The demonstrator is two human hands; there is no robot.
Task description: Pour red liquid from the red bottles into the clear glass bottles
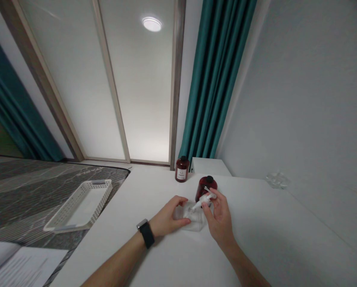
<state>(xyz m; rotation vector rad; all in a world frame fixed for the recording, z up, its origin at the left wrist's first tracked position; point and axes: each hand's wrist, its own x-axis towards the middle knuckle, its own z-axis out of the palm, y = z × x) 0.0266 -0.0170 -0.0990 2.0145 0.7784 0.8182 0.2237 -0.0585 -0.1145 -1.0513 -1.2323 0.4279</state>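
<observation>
A clear plastic container (196,226) rests on the white table (172,263). My left hand (169,217) grips its left side between thumb and fingers, and a dark-strapped watch is on that wrist. Above the container my right hand (221,223) pinches a white pump dispenser head (202,200), tilted with one end down towards the container. Whether that end touches the contents I cannot tell. Right behind the pump head stands a dark red-brown bottle (202,184) with a black cap, partly hidden by my right hand.
Another brown bottle (182,164) with a black cap and white label stands at the table's far edge. A crumpled clear plastic piece (277,180) lies by the wall at right. Left of the table are a white perforated basket (99,201) and an open book (31,265).
</observation>
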